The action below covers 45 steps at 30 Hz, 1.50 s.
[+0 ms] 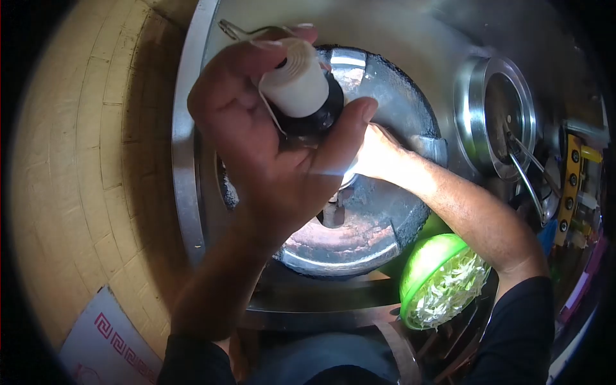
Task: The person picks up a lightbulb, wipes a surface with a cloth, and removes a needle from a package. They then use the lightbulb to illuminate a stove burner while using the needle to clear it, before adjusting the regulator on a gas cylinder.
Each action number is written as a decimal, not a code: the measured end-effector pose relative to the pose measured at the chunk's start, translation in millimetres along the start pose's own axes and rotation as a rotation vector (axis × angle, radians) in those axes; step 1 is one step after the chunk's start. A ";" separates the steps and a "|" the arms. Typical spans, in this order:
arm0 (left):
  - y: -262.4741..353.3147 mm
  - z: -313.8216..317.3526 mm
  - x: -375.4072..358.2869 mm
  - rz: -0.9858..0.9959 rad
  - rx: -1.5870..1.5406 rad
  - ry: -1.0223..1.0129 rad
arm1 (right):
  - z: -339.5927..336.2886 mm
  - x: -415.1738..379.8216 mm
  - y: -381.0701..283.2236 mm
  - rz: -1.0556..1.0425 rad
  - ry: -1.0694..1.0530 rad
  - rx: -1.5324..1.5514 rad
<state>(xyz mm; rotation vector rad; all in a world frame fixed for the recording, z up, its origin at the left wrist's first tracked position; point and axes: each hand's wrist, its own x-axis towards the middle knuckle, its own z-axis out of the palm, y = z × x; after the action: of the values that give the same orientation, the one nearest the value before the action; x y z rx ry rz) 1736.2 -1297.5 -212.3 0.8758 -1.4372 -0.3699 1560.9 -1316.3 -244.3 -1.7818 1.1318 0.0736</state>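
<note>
My left hand (256,128) is raised close to the camera, its fingers and thumb wrapped round a lamp-like device (297,83). That device has a white ribbed cylinder, a black collar and a wire hook. Bright light falls beneath it, though its lower end is hidden. Below, my right hand (378,151) reaches in over the centre of a round, sooty stove burner (404,205). The fingers of that hand are hidden behind my left hand and washed out by glare, so whatever they touch does not show. A dark metal piece (333,215) stands at the burner's middle.
A green bowl (410,282) of shredded cabbage (452,292) sits at the lower right, beside my right forearm. Farther right is a round steel pot (471,115) with metal utensil handles (529,183) leaning out. Along the left runs a steel edge (186,160) and a tiled surface (90,167).
</note>
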 end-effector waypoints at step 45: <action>-1.1 -4.0 -11.5 -0.004 0.216 -0.086 | 61.0 55.6 69.8 -0.494 0.183 -0.580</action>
<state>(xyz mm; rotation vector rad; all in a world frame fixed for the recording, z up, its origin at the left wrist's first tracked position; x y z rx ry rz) 1738.7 -1288.9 -220.6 1.0474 -1.5758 -0.2609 1567.6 -1312.5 -352.1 -2.5890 0.8034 -0.0669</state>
